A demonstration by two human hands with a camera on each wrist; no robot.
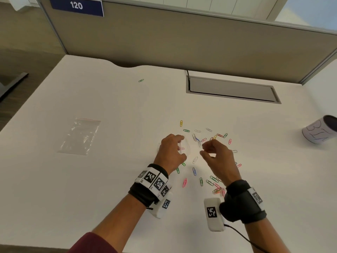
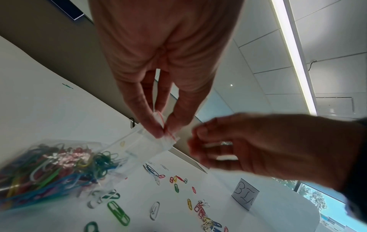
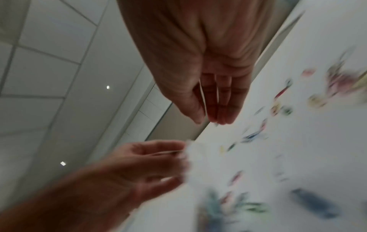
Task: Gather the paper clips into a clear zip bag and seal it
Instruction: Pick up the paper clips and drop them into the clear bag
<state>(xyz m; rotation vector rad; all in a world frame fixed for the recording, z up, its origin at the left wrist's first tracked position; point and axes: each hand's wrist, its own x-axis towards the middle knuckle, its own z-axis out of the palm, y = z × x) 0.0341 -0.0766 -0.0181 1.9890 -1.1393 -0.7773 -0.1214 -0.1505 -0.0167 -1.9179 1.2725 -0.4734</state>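
My left hand (image 1: pixel 183 147) pinches the red-lined mouth of a clear zip bag (image 2: pixel 139 146) and holds it up just above the table. The bag's lower part bulges with several coloured paper clips (image 2: pixel 49 169); in the head view the hand hides most of the bag. My right hand (image 1: pixel 202 149) hovers a few centimetres to the right of the bag's mouth, fingers curled and thumb against the fingertips, with what looks like a white paper clip (image 3: pixel 203 97) pinched between them. Several loose clips (image 1: pixel 194 171) lie scattered on the white table around and beneath both hands.
A second, empty zip bag (image 1: pixel 80 136) lies flat at the left. A paper-wrapped cup marked BIN (image 1: pixel 321 130) stands at the right edge. One green clip (image 1: pixel 141 80) lies far back. A grey cable hatch (image 1: pixel 231 90) is set into the table's rear.
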